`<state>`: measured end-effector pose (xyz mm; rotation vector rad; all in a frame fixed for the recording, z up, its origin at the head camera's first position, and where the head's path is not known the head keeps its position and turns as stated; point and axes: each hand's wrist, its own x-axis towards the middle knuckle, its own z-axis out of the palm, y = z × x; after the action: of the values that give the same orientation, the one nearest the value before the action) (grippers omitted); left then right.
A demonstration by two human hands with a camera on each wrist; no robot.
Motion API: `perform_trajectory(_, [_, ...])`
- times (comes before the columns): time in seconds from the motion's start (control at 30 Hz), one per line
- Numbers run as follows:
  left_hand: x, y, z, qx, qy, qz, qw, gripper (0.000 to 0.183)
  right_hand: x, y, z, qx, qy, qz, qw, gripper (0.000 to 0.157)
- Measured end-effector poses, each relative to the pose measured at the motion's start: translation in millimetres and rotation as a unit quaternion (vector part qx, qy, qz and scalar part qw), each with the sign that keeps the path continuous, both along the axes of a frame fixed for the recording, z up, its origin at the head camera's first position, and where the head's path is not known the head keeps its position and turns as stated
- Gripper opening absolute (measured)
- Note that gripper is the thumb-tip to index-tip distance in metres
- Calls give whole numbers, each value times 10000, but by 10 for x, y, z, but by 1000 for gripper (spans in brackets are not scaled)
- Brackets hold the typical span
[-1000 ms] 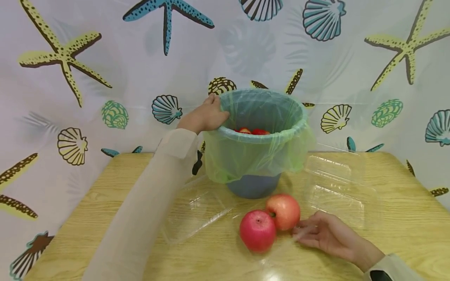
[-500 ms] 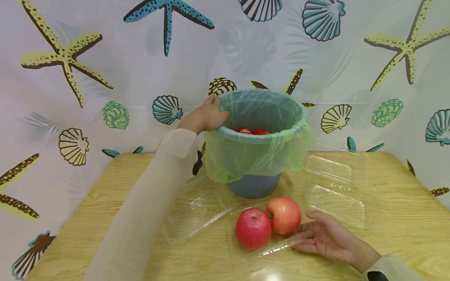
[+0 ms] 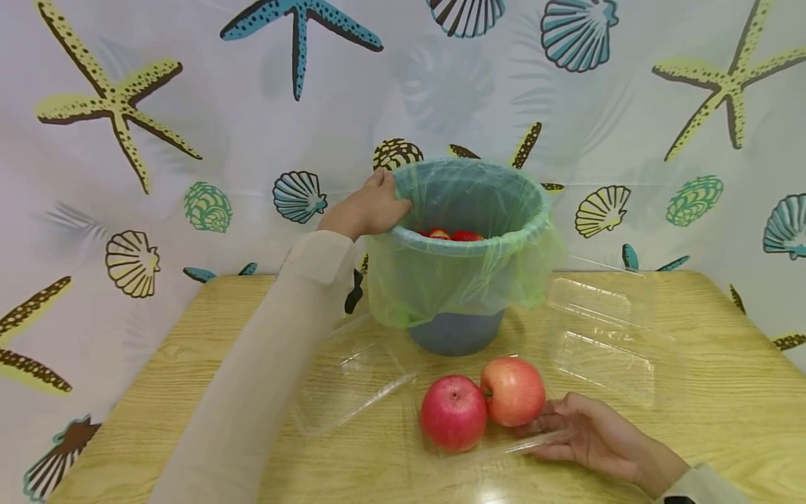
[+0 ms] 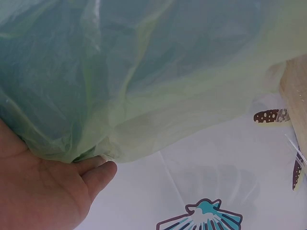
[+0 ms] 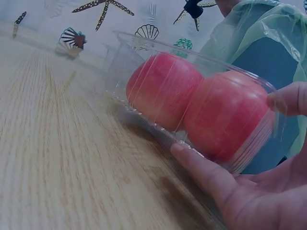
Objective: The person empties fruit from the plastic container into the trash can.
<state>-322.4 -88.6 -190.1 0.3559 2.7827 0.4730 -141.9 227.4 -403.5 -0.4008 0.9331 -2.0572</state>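
A blue bin (image 3: 455,332) lined with a thin green bag (image 3: 441,280) stands on the table, with some red items (image 3: 466,236) low inside. My left hand (image 3: 371,206) grips its left rim, thumb over the edge; in the left wrist view its fingers (image 4: 98,177) curl at the bag's outer side. With my right hand (image 3: 595,437) I hold the right end of a clear plastic box (image 5: 120,81), thumb at the rim and fingers under it. The box tilts above the wooden surface. Two apples lie side by side in it, a deep red one (image 3: 455,413) and a paler one (image 3: 513,392).
Another clear plastic tray (image 3: 352,392) lies left of the apples, partly behind my left sleeve (image 3: 271,371). To the right of the bin sits an opened clear container (image 3: 611,357). A shell-and-starfish curtain (image 3: 220,140) hangs behind the wooden table (image 3: 724,420).
My right hand has closed its thumb and fingers on the box's end, and the box has tilted up. Both apples have shifted slightly with it. The left hand stays on the bin rim.
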Motion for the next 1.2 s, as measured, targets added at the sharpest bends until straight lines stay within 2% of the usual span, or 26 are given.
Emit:
perform_trajectory(0.2, [7,-11,8,37,1,19,10000,69,49,42,63,-155,-119,-106,9998,40])
perform_trajectory(0.47, [18,-31,11,-61,50,26,10000,70,79,197,219,-313,259,41,9992,50])
perform_trajectory(0.6, [16,-25,8,-33,53,22,10000,69,89,307,312,-321,346,-45,9989,54])
perform_trajectory(0.97, [-10,-1,-24,11,70,-24,10000,69,115,640,497,-849,106,-285,9959,57])
perform_trajectory(1.2, [-12,-5,-17,-29,66,-31,10000,70,102,826,556,-919,-35,-459,9947,59])
